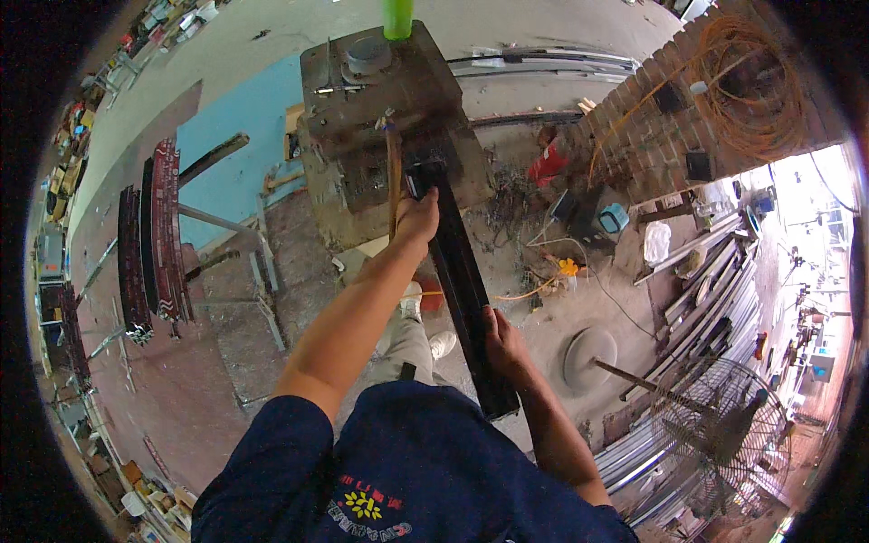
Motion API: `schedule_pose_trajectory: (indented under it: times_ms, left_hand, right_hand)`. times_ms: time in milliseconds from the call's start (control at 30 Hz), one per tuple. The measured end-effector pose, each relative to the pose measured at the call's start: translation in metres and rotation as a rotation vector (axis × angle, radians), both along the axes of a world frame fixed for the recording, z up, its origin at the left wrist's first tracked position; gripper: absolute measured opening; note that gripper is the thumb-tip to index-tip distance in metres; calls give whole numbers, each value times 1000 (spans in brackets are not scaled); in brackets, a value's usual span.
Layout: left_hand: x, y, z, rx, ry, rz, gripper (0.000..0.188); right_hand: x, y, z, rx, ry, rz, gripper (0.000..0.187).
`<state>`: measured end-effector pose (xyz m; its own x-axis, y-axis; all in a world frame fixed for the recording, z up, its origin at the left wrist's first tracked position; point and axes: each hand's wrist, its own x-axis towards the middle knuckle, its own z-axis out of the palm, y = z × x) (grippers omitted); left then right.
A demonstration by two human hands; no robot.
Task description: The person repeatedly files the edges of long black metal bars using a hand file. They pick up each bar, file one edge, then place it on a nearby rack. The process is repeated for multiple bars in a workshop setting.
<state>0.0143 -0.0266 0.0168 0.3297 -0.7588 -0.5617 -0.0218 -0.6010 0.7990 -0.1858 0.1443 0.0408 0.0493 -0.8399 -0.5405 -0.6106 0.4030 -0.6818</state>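
Note:
A long black metal profile (460,281) runs from the worn workbench (335,213) back toward my body. Near its far end, my left hand (418,217) is closed around it. My right hand (507,342) grips the side of the profile closer to me. The far tip of the profile rests over a dark area of the bench, where details are hard to make out. A hammer (395,176) with a wooden handle lies just left of my left hand. Farther back on the bench are a round grey object (367,56) and a green bottle (397,20).
Dark profiles (165,231) lie across a metal rack at left. A floor fan (720,425) stands at lower right, beside bundled metal tubes (724,290). An orange hose (747,90) hangs on the brick wall. Cables and a red object (548,166) lie right of the bench.

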Motion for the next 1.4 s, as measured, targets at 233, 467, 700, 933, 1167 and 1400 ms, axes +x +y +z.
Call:
schedule_pose_trajectory:
  times_ms: [233,467,700,933,1167,1400]
  left_hand:
    - [3,-15,-12,104,-103,35,79]
    - [-6,-9,42,80,-101,22,62]
    - [-5,-10,21,103,-69,109,61]
    - [-4,-11,4,93,-128,100,63]
    - [-8,-10,33,101,7,142,52]
    - [-3,-7,8,7,-6,88,58]
  right_hand:
    - [1,-10,2,60,-58,2,48]
    - [1,-12,9,52,-44,-12,42]
    - [1,-13,14,50,-6,4,41]
    - [-3,-14,13,2,-88,0,38]
    - [-2,-12,17,-8,-75,7,40]
    - [-2,-8,9,1,-36,-6,47]
